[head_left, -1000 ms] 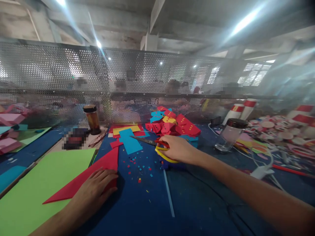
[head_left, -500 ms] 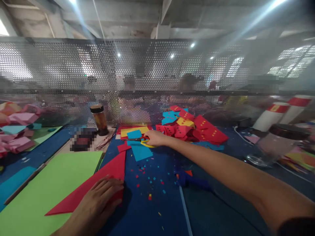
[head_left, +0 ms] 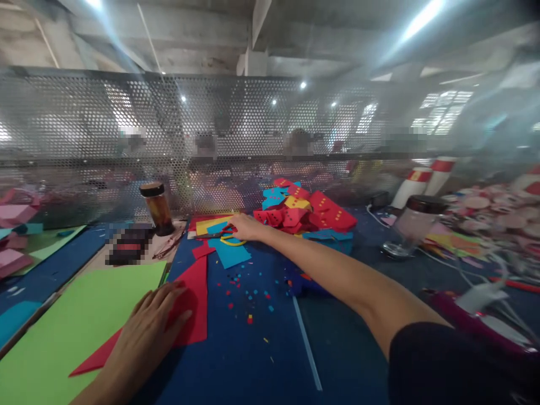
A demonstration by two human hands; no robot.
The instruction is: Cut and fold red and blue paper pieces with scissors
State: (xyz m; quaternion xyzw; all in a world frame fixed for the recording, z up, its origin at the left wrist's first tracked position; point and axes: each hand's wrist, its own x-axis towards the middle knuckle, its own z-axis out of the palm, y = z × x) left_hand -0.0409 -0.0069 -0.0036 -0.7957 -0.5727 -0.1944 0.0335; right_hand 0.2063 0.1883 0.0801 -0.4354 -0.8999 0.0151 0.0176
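Note:
My left hand (head_left: 154,323) lies flat with fingers spread on a red paper triangle (head_left: 192,306), which overlaps a large green sheet (head_left: 71,315). My right arm stretches far across the blue table (head_left: 253,360). My right hand (head_left: 245,226) rests on scissors (head_left: 228,237) with a yellow and a red handle loop. The scissors lie on a blue paper piece (head_left: 230,253) beside red and yellow sheets (head_left: 208,224). My fingers look curled at the red loop, while the yellow loop shows free below the hand.
A heap of red, blue and yellow folded pieces (head_left: 304,211) sits right of my right hand. A dark-lidded jar (head_left: 155,208) stands at the back left and a clear jar (head_left: 411,225) at the right. Paper bits (head_left: 248,298) dot the table. People sit behind a perforated metal screen (head_left: 253,129).
My right hand carried the scissors from mid-table out to the far paper sheets and lowered them there. My left hand slid slightly left on the red triangle.

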